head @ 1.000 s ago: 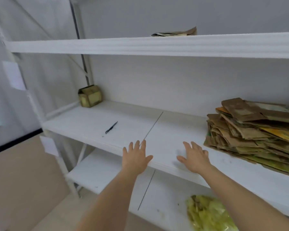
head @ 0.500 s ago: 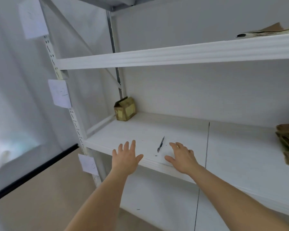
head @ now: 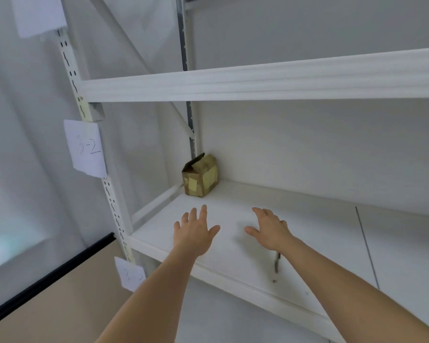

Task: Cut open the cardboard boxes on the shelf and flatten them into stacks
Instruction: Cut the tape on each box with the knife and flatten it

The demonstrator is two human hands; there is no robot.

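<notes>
A small cardboard box (head: 200,176) stands in the back left corner of the shelf (head: 320,233), tight against the rear wall and the upright post, with one top flap lifted and yellowish patches of tape or label on its faces. It is not yet cut or flattened.

The left hand (head: 193,233) hovers over the shelf in front of the box, fingers spread and straight, holding nothing. The right hand (head: 270,230) hovers beside it, fingers loosely extended, also empty. Both are near the box but apart from it.

A dark, slim cutting tool (head: 277,262), probably a knife or a pen-style cutter, lies near the front edge of the shelf, partly hidden under the right wrist.

The main risk appears to be that tool: the right forearm passes directly over it, so a careless reach toward the corner could brush it off the front edge or drag skin across a blade, if one is exposed. The box is light and wedged in the corner, so a one-handed grab may crush it or tip it against the post. A paper tag (head: 86,148) marked "3-2" hangs on the front upright.
</notes>
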